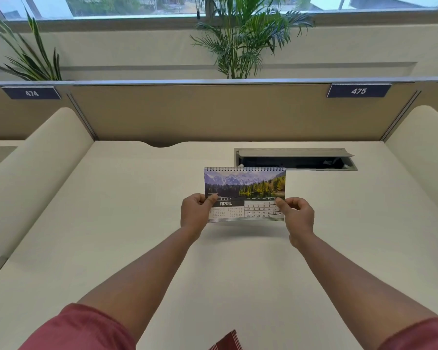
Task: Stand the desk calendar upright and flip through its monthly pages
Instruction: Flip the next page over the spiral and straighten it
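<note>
- The desk calendar (244,194) faces the camera with its April page showing: a mountain lake photograph above, the date grid below, the spiral binding (244,169) along the top edge.
- It sits near the middle of the worktop (162,248), in front of the open cable hatch (295,160). A soft shadow lies under its lower edge; whether that edge touches the surface or hangs just above cannot be told.
- The left hand (196,213) pinches the left edge, thumb laid over the front beside the month label, fingers curled behind.
- The right hand (295,214) pinches the right edge the same way, thumb on the date grid.
- Both hands are closed narrowly on the card. Holding it by the two side edges likely keeps the page square and readable, and leaves the binding free for turning.
- Judging by the April page, the flipping appears partway through the year, with later months probably left to turn.
- Beyond it stand the beige partition (213,114), a number plate reading 475 (358,91), and a potted palm (240,41) by the window.
- Red sleeves (81,329) frame the bottom corners.
</note>
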The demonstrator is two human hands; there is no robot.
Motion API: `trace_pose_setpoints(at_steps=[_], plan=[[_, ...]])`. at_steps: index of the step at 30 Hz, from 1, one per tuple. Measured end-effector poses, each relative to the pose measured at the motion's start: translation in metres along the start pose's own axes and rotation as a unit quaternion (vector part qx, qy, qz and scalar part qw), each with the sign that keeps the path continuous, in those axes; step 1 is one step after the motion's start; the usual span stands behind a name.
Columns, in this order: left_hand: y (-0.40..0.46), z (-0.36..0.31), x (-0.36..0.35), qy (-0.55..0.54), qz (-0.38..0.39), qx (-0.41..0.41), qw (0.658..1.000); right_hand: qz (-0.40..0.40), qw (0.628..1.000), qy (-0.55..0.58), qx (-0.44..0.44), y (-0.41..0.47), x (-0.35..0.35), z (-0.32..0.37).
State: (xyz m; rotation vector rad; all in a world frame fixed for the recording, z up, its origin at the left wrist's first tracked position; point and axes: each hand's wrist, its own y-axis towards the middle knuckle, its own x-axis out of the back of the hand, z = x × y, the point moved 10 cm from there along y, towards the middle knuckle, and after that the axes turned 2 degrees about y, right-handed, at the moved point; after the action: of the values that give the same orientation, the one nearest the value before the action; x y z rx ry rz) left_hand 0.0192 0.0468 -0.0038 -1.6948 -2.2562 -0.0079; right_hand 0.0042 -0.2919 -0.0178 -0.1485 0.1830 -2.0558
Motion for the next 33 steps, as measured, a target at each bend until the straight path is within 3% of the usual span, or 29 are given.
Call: trace_pose_setpoints(at_steps=[6, 13, 21, 27, 33], plan=[[-0.001, 0.003, -0.006, -0.009, 0.027, 0.014, 0.999, -0.008, 1.0, 0.001, 0.019, -0.001, 0.002, 0.005], [0.003, 0.011, -0.019, -0.055, 0.067, 0.052, 0.995, 0.035, 0.999, 0.015, -0.028, 0.002, -0.005, -0.005], [0.007, 0.01, -0.01, -0.066, 0.027, 0.048, 0.996, 0.07, 0.997, 0.026, -0.035, 0.0, -0.012, 0.0], [0.006, 0.007, -0.006, -0.055, -0.002, 0.021, 0.998, 0.121, 0.981, 0.081, -0.131, -0.005, -0.024, -0.006], [0.013, 0.015, 0.001, -0.104, 0.016, 0.082, 0.991, 0.146, 0.974, 0.078, -0.153, -0.007, -0.028, -0.002]])
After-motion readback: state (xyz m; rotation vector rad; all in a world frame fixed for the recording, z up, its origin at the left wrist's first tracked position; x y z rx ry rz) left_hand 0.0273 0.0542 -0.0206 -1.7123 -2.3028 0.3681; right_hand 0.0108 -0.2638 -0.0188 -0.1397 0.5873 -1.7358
